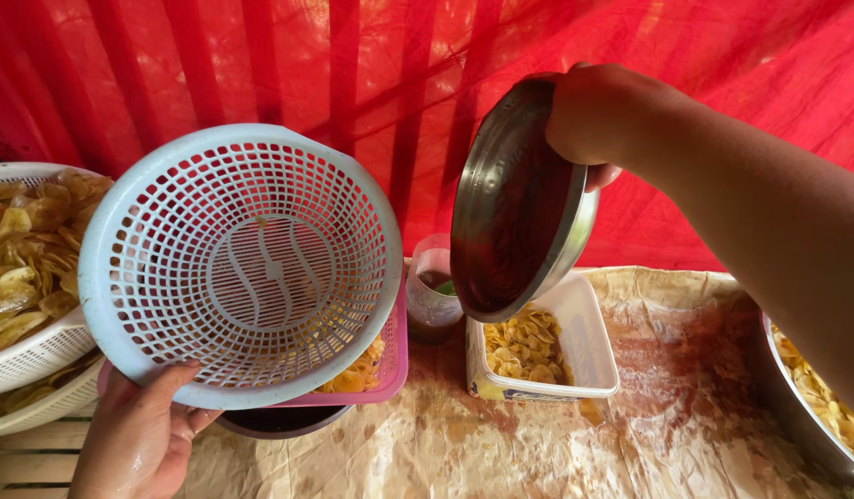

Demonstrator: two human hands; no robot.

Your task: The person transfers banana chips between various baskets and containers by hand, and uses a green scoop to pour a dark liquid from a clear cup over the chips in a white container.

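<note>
My left hand (140, 434) grips the lower rim of a pale blue plastic colander (242, 268), tilted up so its empty inside faces me. My right hand (598, 115) holds the top edge of a round steel bowl (515, 203), tipped on its side with the empty inside facing left. Right below the bowl stands a white rectangular tub (589, 346) with yellow chips in it. Behind the colander, a pink basket (390, 365) with more chips rests on a dark pot.
A white basket (39, 351) heaped with chips stands at the left. A small plastic cup (432, 286) sits between colander and tub. A steel basin (792, 407) of chips is at the right edge. Crumpled oily brown paper (538, 444) covers the table; red cloth hangs behind.
</note>
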